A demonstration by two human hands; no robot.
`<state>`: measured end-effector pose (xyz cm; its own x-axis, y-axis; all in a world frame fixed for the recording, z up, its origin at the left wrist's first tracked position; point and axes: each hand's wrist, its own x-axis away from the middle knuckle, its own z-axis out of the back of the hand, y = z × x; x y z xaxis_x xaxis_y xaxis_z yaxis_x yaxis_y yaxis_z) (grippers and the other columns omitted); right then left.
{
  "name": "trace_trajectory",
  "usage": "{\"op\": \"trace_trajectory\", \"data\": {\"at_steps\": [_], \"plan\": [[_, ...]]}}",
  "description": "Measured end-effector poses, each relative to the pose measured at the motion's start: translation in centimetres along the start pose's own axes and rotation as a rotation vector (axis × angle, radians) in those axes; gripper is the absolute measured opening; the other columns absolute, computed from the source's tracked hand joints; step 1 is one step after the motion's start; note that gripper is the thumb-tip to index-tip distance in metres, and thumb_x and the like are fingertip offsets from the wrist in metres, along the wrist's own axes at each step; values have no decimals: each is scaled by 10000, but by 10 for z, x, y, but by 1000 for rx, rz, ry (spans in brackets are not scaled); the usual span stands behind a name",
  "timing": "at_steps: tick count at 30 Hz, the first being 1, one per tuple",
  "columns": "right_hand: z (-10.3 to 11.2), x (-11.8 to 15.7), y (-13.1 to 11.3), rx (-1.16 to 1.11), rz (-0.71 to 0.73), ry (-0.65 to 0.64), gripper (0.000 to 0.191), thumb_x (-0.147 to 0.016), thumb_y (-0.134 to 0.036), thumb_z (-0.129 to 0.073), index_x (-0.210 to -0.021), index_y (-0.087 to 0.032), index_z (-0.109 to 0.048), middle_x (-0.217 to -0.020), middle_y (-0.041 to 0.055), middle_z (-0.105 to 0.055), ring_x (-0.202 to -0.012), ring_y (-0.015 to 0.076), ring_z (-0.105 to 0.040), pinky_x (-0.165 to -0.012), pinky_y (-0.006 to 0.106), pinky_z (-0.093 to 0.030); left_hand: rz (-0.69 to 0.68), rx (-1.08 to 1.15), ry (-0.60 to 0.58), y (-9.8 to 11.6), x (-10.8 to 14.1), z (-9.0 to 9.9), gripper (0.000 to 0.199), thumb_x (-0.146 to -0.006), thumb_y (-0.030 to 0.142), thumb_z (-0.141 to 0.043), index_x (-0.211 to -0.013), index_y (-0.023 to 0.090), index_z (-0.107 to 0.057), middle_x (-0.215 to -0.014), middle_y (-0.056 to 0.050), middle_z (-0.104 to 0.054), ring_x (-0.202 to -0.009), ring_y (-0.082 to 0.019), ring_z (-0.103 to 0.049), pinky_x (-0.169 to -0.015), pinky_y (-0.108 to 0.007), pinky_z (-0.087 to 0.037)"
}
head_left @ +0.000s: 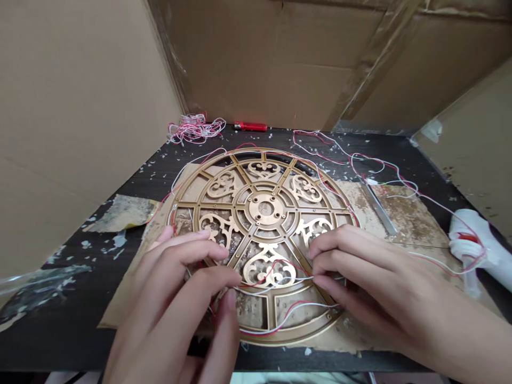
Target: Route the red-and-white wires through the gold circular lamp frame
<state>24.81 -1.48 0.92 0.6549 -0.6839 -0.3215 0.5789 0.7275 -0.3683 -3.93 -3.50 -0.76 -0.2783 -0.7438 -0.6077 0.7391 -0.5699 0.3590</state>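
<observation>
Your left hand (172,298) and right hand (372,277) reach in from the near edge of the bench (52,325) and face each other over the near part of a round gold filigree frame (266,208). Both wrists are low, with the fingers curved inward. Your left fingers (208,253) are loosely spread above the frame, and you cannot tell whether they grip anything. Your right fingertips (320,266) come together on thin red and white wires (288,314), apparently pinching them just above the frame.

The frame lies flat on a brown cardboard sheet (412,224), its spokes dividing it into open segments with scrollwork panels. The wires cross its near segments, loop around its rim and trail right to a white plastic object (470,245), its exact kind unclear.

Beyond the frame, a tangled red and white wire bundle (196,129) sits far left, and a red lighter (250,126) lies beside it toward the center. A metal strip (378,208) rests on the cardboard to the right. Cardboard walls (80,106) rise around the left and far sides of the bench.
</observation>
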Motion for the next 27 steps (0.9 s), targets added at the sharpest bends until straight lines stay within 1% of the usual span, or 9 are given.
{"op": "trace_trajectory", "data": {"at_steps": [2,6,8,12,15,17,21,24,27], "plan": [[1,-1,0,-12,4,-10,194,-1307,-149,-449,-1233,-201,-620,-1242,15,-633,-1182,91,-664,-1022,152,-514,-22,-16,-12,-1,1,1,221,-1109,75,-548,-1122,267,-657,-1235,6,-657,-1297,-136,-665,-1411,-334,-396],[0,-6,0,-22,3,-16,193,-1308,-149,-450,-1238,-203,-622,-1247,11,-643,-1195,93,-668,-1035,161,-516,-72,-42,-74,-1,4,-2,129,-1002,244,-728,-1117,301,-741,-1226,-26,-750,-1303,-279,-713,-1287,-497,-579],[-2,-7,0,-10,1,-10,187,-1310,-154,-446,-1237,-201,-612,-1241,10,-653,-1176,97,-676,-1017,172,-527,-102,-52,-120,-1,5,-5,194,-954,330,-790,-1146,316,-770,-1236,-42,-772,-1329,-332,-713,-1255,-565,-612],[-3,-8,-1,37,15,10,216,-1319,-167,-415,-1245,-188,-617,-1223,25,-672,-1136,107,-702,-975,199,-554,-143,-59,-171,1,6,-12,312,-927,398,-815,-1232,334,-794,-1273,-57,-784,-1354,-355,-710,-1302,-635,-576],[-2,-6,-1,22,24,6,219,-1308,-155,-419,-1236,-184,-624,-1199,35,-665,-1133,113,-711,-966,208,-566,-169,-60,-188,1,8,-15,363,-924,374,-801,-1286,346,-796,-1287,-55,-796,-1365,-356,-710,-1343,-665,-526],[-3,-4,-1,5,20,17,214,-1308,-161,-422,-1233,-186,-621,-1191,38,-659,-1123,120,-708,-947,222,-567,-199,-44,-171,1,11,-15,374,-933,295,-761,-1302,345,-792,-1287,-34,-808,-1371,-322,-708,-1405,-638,-450],[-8,3,0,-62,-42,17,198,-1317,-190,-436,-1252,-206,-623,-1266,37,-646,-1157,137,-670,-961,259,-544,-257,28,-126,0,16,-17,372,-1021,124,-612,-1305,309,-765,-1347,31,-824,-1391,-206,-676,-1479,-472,-293],[-11,5,0,-105,-93,19,218,-1337,-234,-416,-1272,-231,-625,-1294,14,-627,-1193,134,-637,-968,269,-516,-275,56,-115,2,15,-20,287,-1133,157,-555,-1259,293,-775,-1401,63,-824,-1402,-185,-667,-1491,-462,-264],[-9,5,-1,-123,-107,-5,232,-1350,-271,-399,-1295,-248,-623,-1295,3,-628,-1203,130,-639,-970,269,-513,-326,25,-127,4,13,-23,308,-1207,200,-469,-1247,265,-767,-1335,72,-842,-1365,-168,-672,-1515,-447,-192]]}}
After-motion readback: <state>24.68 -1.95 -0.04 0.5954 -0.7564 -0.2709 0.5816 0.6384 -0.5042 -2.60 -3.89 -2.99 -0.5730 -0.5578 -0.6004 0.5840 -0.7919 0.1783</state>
